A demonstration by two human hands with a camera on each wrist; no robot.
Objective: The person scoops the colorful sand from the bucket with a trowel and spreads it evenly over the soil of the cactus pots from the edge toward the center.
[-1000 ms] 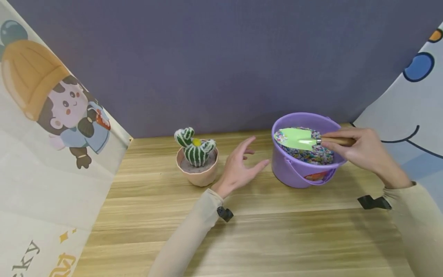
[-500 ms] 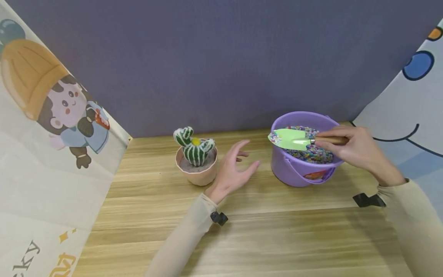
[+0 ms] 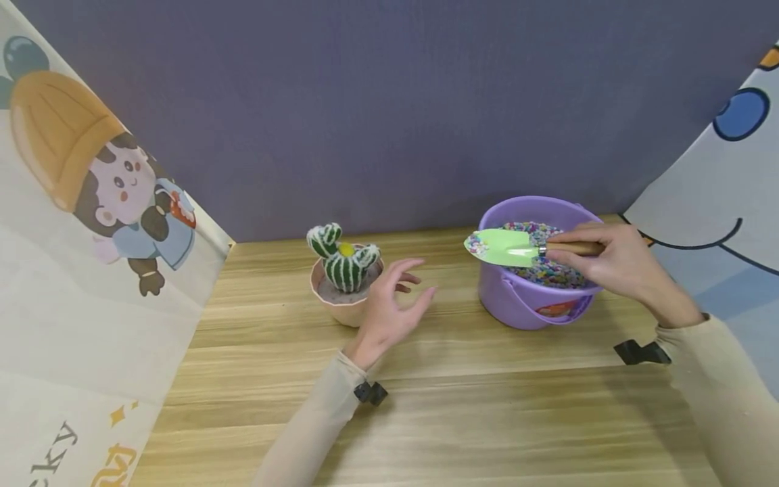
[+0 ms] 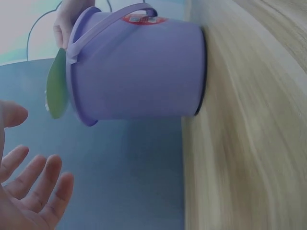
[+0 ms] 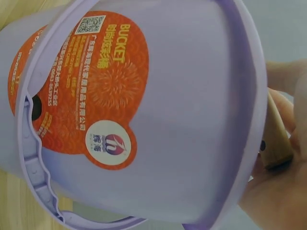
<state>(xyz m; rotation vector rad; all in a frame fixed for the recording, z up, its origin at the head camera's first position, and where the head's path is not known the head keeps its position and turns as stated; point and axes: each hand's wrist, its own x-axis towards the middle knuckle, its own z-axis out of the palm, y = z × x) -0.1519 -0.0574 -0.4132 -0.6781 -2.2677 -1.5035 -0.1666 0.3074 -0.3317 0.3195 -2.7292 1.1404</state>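
Observation:
My right hand [image 3: 615, 260] grips the wooden handle of a small trowel [image 3: 502, 247] with a light green blade. Small multicoloured pebbles [image 3: 477, 245] lie at the blade's tip. The trowel is held level over a purple bucket [image 3: 517, 308], its tip out past the left rim. More coloured pebbles [image 3: 550, 274] fill the lower part of the bucket. My left hand [image 3: 389, 311] has its fingers spread and holds nothing; it overlaps the right edge of a pink pot [image 3: 347, 312] in the head view. A green-and-white cactus [image 3: 345, 270] with a yellow flower stands in grey soil in that pot.
Everything stands on a wood-grain table [image 3: 487, 419]. A dark grey-blue wall [image 3: 389, 115] rises along its back edge. Side panels with cartoon prints [image 3: 124, 196] close in the left and right. The bucket's handle [image 3: 535, 311] hangs down at its front.
The trowel has moved left, its tip passing from inside the bucket to beyond the left rim, with my right hand following. My left hand has drawn left toward the cactus pot.

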